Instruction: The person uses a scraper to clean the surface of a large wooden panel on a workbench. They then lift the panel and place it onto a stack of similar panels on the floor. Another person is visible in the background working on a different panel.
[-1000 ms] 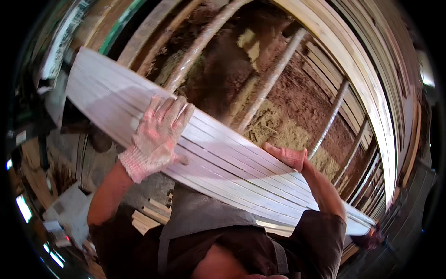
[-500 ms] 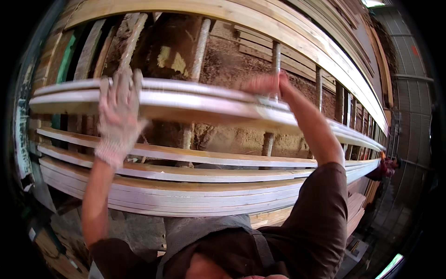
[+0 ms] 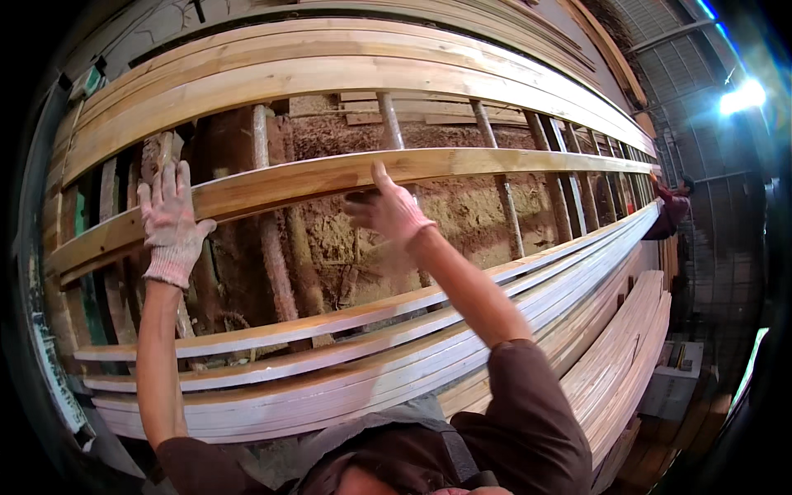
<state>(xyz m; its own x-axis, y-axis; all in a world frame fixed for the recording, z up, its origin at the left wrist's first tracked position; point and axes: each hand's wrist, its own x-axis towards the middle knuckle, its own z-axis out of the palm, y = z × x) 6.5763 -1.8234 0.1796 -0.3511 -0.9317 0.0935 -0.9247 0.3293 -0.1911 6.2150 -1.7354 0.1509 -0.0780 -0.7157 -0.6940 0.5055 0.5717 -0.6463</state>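
A long wooden board (image 3: 462,165) lies across the metal bars of the rack, its bare wood face showing. My left hand (image 3: 173,219), in a whitish knit glove, lies flat on this board near its left end, fingers spread. Nearer the middle, my right hand (image 3: 394,213), also gloved, is held apart-fingered at the board's near edge. Its thumb points up toward the wood; the other fingers are smeared by motion, and contact cannot be made out. Closer to me lie several white-edged boards (image 3: 330,388), packed side by side.
Several bare boards (image 3: 330,74) lie along the rack's far side. Round bars (image 3: 509,214) cross beneath, over sawdust-strewn ground (image 3: 454,214). At the far right end another person (image 3: 672,210) in dark red stands by the boards. More planks (image 3: 619,355) are stacked at right.
The board under my left hand now shows its wood face instead of white edges. My right hand has come back from beyond the boards, leftward and nearer. The whole view has shifted.
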